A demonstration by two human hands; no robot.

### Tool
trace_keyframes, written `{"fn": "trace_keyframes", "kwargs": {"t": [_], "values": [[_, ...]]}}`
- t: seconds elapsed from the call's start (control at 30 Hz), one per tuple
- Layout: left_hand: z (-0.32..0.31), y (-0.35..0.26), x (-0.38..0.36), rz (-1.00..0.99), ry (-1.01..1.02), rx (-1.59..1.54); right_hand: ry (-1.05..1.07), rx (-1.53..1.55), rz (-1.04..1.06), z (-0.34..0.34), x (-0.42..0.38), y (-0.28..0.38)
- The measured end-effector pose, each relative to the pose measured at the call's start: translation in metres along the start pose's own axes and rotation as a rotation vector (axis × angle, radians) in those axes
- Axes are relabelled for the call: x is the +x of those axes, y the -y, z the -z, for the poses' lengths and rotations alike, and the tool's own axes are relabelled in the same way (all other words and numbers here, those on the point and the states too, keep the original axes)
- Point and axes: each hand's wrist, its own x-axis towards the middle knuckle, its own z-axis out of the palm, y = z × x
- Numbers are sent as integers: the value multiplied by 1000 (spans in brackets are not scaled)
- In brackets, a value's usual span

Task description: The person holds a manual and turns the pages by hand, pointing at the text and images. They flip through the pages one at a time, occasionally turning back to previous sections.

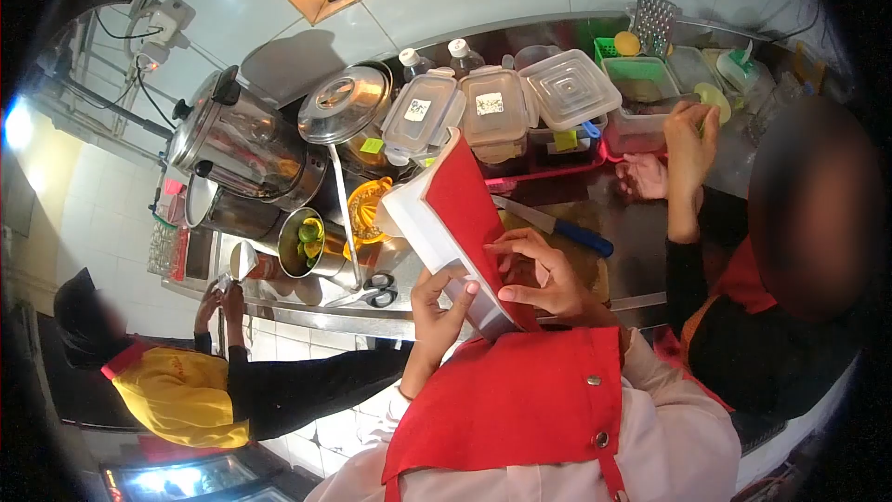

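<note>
In front of my red apron stands a thick book (465, 218) with a red cover and white pages, tilted away from me. My left hand (439, 310) grips the lower left side, thumb pressed on the pages. The fingers of my right hand (537, 277) are bent against the red cover near its lower edge. Behind the book a knife (581, 236) with a blue handle lies on a cutting board (595, 270). Black-handled scissors (378, 291) rest on the steel counter, left of my hands.
Lidded plastic containers (492, 112) line the back. On the left are a large blender (255, 144), a steel pot (344, 102), a steel cup with green fruit (307, 240) and an orange juicer (369, 209). A co-worker's hands (688, 149) are at the right; another person (177, 381) works at the left.
</note>
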Motion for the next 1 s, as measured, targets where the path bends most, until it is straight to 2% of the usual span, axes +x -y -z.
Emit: {"fn": "trace_keyframes", "kwargs": {"t": [0.17, 0.23, 0.33, 0.53, 0.67, 0.73, 0.83, 0.9, 1.0], "values": [[1, 0, -1, -8, 26, 24, 5, -35, 11, 2, 0, 1], [1, -2, -2, 82, 15, -29, 9, -48, 15, 2, 1, 1], [-2, 5, -3, 70, -28, -73, 25, -102, 33, 2, 0, 0], [3, 10, -3, 54, 37, -54, 5, -326, 65, -6, -1, 11], [2, 2, -1, 94, -10, -76, -75, -523, 211, -11, 0, 20], [9, 11, 1, -2, -13, 57, -95, -576, 265, -10, -2, 20], [18, 14, 1, 22, -103, -20, -335, -557, 107, 0, -12, 19], [25, 8, 0, 49, -185, -131, -516, -453, 77, 9, -14, 14], [37, 3, 10, -54, -385, -123, -640, -489, 151, 35, -14, 5]]}}
